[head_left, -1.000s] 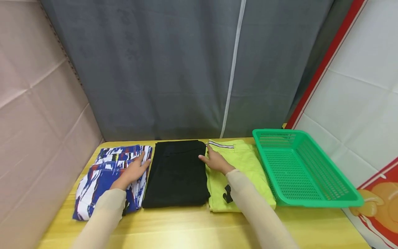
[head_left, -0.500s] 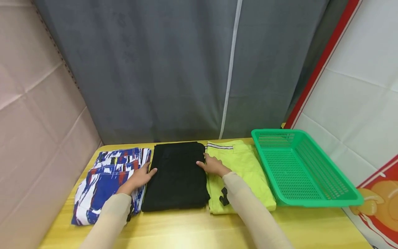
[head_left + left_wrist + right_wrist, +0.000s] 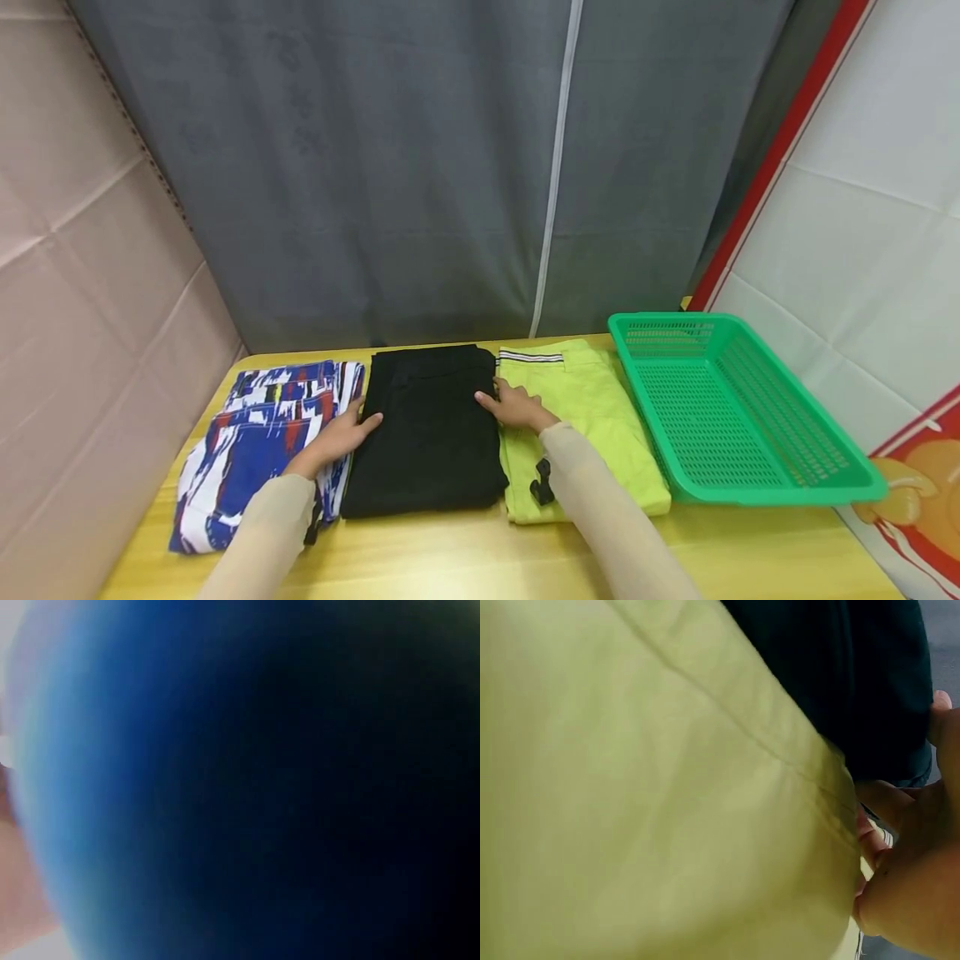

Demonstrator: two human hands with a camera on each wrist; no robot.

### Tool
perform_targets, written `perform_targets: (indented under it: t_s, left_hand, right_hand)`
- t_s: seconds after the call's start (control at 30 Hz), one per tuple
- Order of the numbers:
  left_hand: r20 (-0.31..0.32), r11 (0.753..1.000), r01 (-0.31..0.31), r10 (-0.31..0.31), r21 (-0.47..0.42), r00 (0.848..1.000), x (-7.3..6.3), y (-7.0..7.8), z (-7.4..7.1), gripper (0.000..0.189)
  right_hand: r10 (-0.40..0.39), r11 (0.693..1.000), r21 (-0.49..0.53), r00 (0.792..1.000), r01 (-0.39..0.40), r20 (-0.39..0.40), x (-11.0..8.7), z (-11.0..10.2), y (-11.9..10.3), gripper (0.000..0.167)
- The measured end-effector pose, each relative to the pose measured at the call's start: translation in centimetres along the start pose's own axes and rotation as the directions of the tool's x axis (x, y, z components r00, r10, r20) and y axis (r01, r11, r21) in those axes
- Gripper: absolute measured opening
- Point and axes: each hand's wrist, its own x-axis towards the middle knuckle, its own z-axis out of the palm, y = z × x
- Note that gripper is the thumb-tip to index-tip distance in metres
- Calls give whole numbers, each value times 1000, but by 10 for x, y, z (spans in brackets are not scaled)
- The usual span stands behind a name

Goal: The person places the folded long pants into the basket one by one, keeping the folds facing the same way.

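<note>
I'd expect the black cloth [image 3: 427,442] to be light and floppy, best held by both sides. The right hand [image 3: 519,408] pinches one edge; whether the left hand [image 3: 337,439] grips, I can't tell.

Downward head view, close right wrist view, black garment [image 3: 427,446] in both

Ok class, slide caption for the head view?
Left hand and right hand bracket black cloth between patterned cloth and yellow cloth beside green basket.

The tabletop [image 3: 390,554] is looking like glossy wood. By its left edge, the patterned garment [image 3: 258,458] is showing creased, matt cloth; the black garment [image 3: 427,442] and yellow garment [image 3: 585,400] are showing smoother matt cloth. Near the right edge, the basket [image 3: 712,417] is showing perforated plastic.
</note>
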Motion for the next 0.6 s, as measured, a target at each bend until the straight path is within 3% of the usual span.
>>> perform_targets:
  t_s: [0.13,0.33,0.6]
  left_hand:
    - [30,996,36,-34,-86,999,-2,3,-1,78]
    - [87,988,101,-90,-119,992,-8,10,-1,75]
    - [137,941,176,-141,-289,981,-4,5,-10,71]
  right_hand:
    - [9,1000,8,1000,-9,30,0,-1,2,70]
    - [32,997,-73,997,-27,66,-1,-1,0,68]
    - [52,992,-119,984,-31,170,4,-6,-8,68]
